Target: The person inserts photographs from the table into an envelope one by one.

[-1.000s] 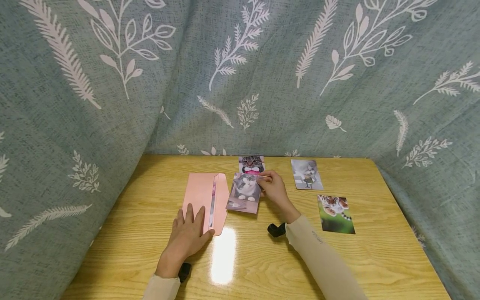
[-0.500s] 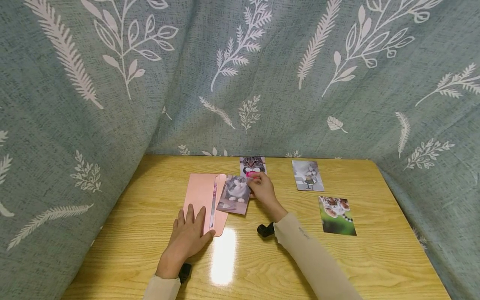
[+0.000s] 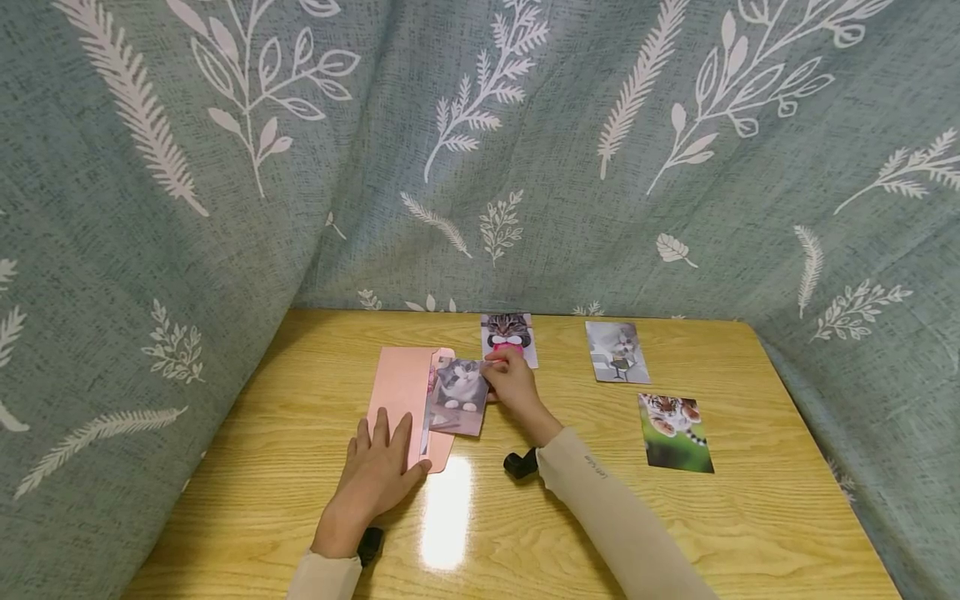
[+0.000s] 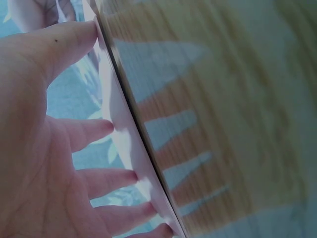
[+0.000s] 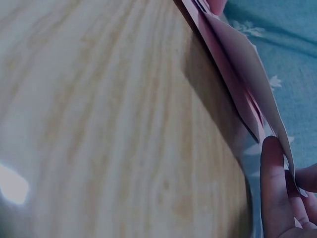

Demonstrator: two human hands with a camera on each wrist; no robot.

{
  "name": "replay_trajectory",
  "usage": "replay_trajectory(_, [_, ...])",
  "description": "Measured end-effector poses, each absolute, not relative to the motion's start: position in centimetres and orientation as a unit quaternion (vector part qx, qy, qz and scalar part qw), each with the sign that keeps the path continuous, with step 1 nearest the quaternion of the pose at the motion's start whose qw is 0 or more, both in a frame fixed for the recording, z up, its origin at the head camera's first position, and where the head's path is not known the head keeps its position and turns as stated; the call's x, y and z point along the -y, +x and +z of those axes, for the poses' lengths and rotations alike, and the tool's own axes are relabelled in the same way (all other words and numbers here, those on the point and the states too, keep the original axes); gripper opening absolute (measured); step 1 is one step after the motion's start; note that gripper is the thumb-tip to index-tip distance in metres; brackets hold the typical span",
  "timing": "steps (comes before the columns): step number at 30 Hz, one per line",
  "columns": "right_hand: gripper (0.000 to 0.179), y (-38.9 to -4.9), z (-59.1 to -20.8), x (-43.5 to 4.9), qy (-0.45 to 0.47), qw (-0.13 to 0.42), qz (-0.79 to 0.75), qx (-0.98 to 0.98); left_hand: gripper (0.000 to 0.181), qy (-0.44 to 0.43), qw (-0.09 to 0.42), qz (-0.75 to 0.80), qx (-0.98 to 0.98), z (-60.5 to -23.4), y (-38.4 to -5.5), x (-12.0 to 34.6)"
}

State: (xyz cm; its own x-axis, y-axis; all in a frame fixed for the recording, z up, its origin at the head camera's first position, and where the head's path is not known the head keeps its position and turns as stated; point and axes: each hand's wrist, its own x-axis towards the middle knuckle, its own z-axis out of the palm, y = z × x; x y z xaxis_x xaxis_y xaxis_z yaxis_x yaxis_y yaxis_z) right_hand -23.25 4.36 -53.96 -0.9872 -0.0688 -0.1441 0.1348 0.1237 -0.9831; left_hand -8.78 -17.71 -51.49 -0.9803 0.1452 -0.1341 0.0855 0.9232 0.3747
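A pink envelope [image 3: 401,375] lies on the table with its flap turned out to the right. My left hand [image 3: 378,467] rests on its lower part, fingers spread and fairly straight; in the left wrist view the fingertips [image 4: 129,176] press its surface. My right hand [image 3: 515,390] pinches the right edge of a photo of a grey-and-white cat [image 3: 459,396]. That photo's left edge is at the envelope's slit, over the flap. A strip of another picture [image 3: 426,421] shows inside the slit. In the right wrist view the held photo [image 5: 247,64] slopes down to the envelope.
Behind my right hand lies a tabby cat photo [image 3: 508,329]. Farther right are a grey photo [image 3: 617,352] and a tiger cub photo [image 3: 675,433] on the wooden table [image 3: 570,533]. A leaf-patterned green curtain [image 3: 525,167] hangs behind and at both sides.
My right hand has carried the grey-and-white cat photo left, from beside the envelope onto its flap and up to the slit. More of the tabby photo shows. My left hand has stayed put.
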Motion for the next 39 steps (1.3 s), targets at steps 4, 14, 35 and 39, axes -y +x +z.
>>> replay_trajectory(4, [0.019, -23.2, -54.1, -4.0, 0.021, 0.082, -0.659, -0.748, 0.082, 0.057, 0.08, 0.189, -0.977, -51.6, -8.9, 17.7])
replay_trajectory(14, [0.021, -22.7, -53.7, -3.0, 0.015, 0.098, -0.662, -0.743, 0.081, 0.057, 0.079, 0.188, -0.977, -51.6, -8.8, 17.7])
replay_trajectory(35, [0.017, -22.8, -53.9, -0.3, 0.003, 0.101, -0.656, -0.748, 0.081, 0.054, 0.092, 0.184, -0.977, -51.6, -8.9, 17.8])
replay_trajectory(39, [0.017, -22.7, -54.0, 0.0, 0.0, 0.102, -0.655, -0.749, 0.081, 0.052, 0.095, 0.183, -0.977, -51.7, -8.9, 17.8])
